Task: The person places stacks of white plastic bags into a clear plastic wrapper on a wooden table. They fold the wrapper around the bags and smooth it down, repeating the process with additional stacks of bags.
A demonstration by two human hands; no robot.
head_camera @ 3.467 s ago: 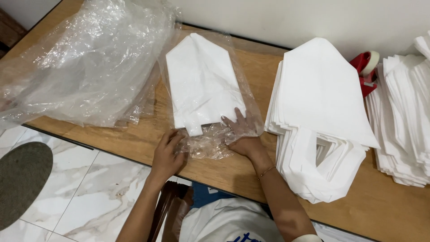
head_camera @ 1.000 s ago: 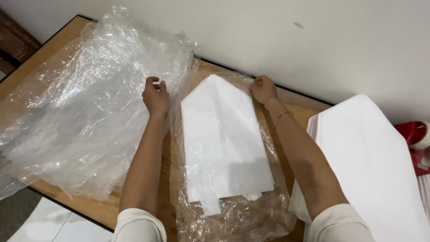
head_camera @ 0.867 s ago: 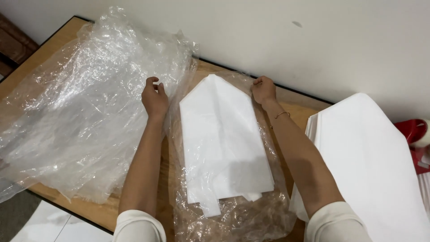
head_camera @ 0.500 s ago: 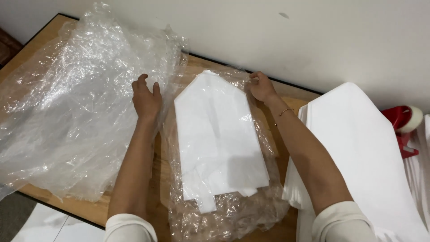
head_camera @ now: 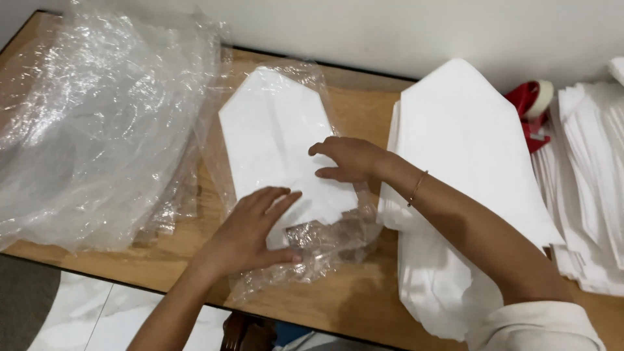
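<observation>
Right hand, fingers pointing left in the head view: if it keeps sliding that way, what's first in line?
The right hand lies on the bagged white folded piece; going on left it likely crosses the bag's edge, then meets the clear plastic bag pile. Depth is unclear.

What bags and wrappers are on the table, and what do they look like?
Clear plastic bag: middle of the table, under both hands, crinkly, see-through, with a folded white cloth inside.
Pile of clear plastic bags: far left, shiny and rumpled.
Tape holder: at the back right, red, partly hidden.
No labels, signs or screens show.
</observation>
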